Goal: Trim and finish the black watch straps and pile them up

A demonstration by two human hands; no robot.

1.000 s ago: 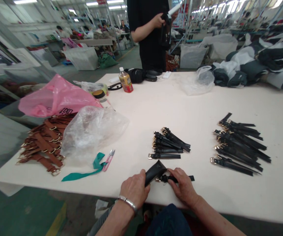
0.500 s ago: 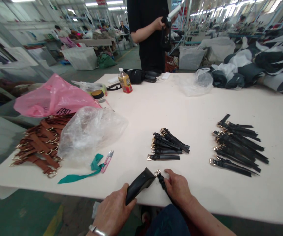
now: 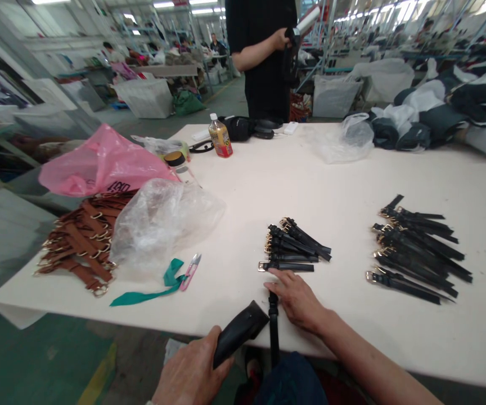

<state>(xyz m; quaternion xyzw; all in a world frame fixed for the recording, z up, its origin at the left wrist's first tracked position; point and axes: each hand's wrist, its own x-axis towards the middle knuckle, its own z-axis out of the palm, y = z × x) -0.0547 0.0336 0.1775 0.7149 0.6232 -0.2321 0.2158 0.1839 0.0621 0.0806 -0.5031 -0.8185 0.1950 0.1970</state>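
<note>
My left hand [image 3: 192, 371] is closed around a black handheld tool [image 3: 239, 333] at the table's near edge, its tip pointing up and right. My right hand [image 3: 296, 298] lies with fingers stretched flat on the top end of a black strap [image 3: 273, 326] that runs down over the table edge. Just beyond the fingertips lies a small pile of black straps with gold buckles [image 3: 293, 246]. A bigger pile of the same black straps [image 3: 420, 253] lies further right.
Brown straps [image 3: 78, 247], a clear plastic bag [image 3: 162, 222] and a pink bag [image 3: 103, 160] fill the left. Pink snips [image 3: 190, 271] lie on a green ribbon [image 3: 150, 289]. A bottle [image 3: 220, 136] stands at the far edge, where a person in black [image 3: 264, 56] stands.
My left hand has drawn the black tool back toward me and away from the strap. My right hand has turned the strap from lying crosswise to pointing away, and slid forward toward the small pile.
</note>
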